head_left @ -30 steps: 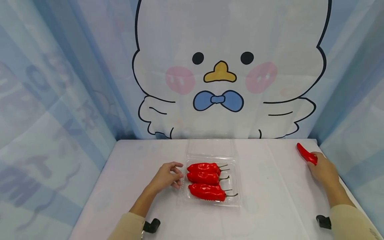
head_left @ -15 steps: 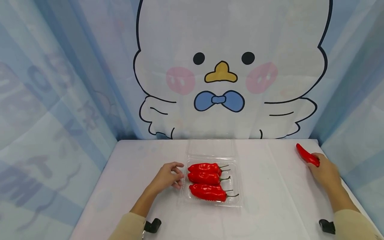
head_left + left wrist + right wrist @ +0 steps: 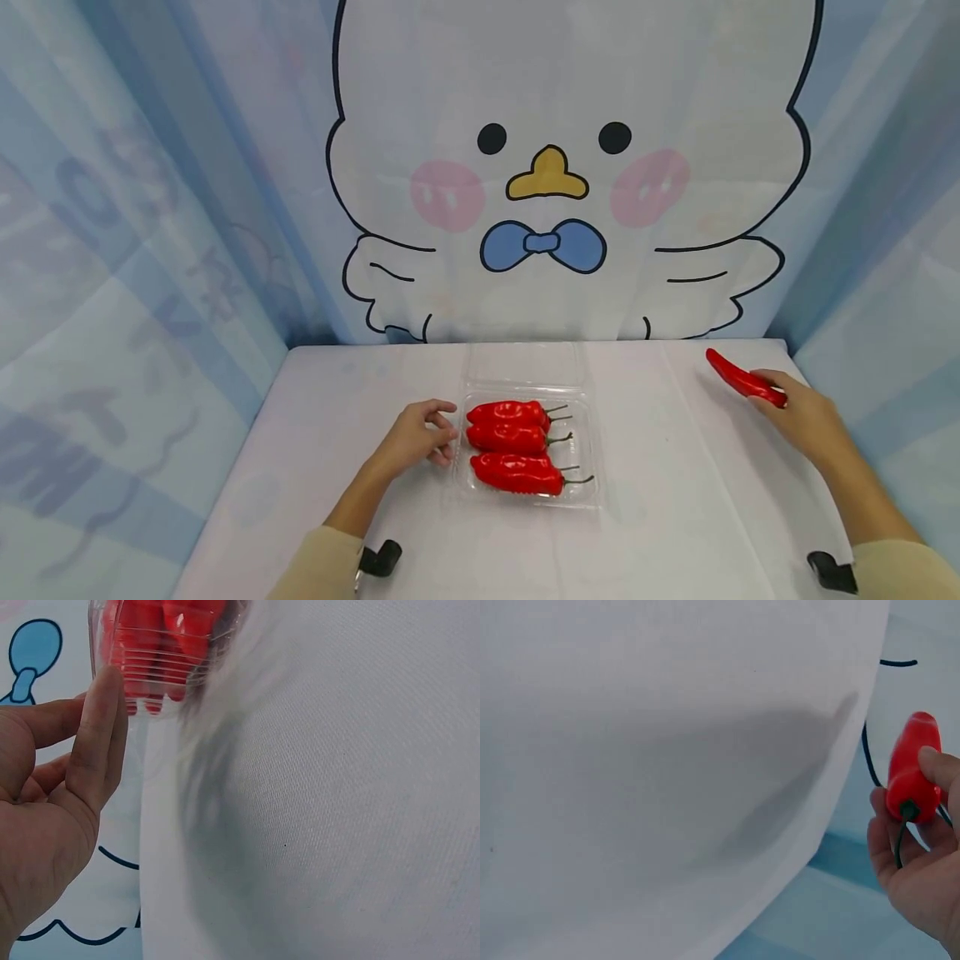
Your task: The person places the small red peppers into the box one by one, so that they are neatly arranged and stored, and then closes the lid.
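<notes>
My right hand grips a red chili pepper above the table's back right, its tip pointing up and left. In the right wrist view the thumb presses one side of the pepper, the fingers lie behind it, and its green stem hangs toward the palm. A clear plastic container with its lid folded back stands mid-table. Several red peppers lie inside in a row, stems to the right. At the container's left wall is my left hand, fingers loosely bent, fingertips right at the ribbed plastic.
A white cloth covers the table. Behind it hangs a curtain printed with a cartoon bird, and blue drapes close in both sides. Black wrist mounts sit by both sleeves.
My right hand has moved left and lifted the pepper away from the right edge; more of the pepper shows. The left hand and the container stay in place.
</notes>
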{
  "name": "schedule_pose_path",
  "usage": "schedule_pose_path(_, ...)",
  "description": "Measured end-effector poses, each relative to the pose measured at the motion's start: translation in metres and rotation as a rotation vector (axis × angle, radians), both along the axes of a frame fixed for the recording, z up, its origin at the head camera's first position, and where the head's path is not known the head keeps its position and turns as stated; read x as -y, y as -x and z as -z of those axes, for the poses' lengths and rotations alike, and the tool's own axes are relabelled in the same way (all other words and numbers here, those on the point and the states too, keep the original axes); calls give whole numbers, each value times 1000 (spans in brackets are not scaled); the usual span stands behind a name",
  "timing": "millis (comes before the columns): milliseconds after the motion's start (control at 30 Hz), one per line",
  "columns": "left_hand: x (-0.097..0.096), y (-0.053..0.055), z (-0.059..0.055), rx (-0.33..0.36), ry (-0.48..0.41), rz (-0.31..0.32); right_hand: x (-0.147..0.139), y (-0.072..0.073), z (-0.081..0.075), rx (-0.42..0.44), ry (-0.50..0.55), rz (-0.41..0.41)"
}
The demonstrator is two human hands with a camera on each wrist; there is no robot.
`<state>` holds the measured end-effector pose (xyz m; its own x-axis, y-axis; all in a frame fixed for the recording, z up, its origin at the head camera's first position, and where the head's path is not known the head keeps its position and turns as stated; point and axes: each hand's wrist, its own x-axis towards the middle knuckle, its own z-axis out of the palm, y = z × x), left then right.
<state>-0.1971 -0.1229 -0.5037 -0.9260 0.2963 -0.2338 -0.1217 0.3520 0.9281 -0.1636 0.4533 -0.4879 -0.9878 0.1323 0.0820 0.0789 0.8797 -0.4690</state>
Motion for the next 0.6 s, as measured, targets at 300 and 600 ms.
schedule_pose_path(300,1,1,0,4,7,0,37,-5,-25,14,-12,-110)
schedule_pose_path(600,0,2,2,9,12,-4,77,-7,-50,-2,8,-296)
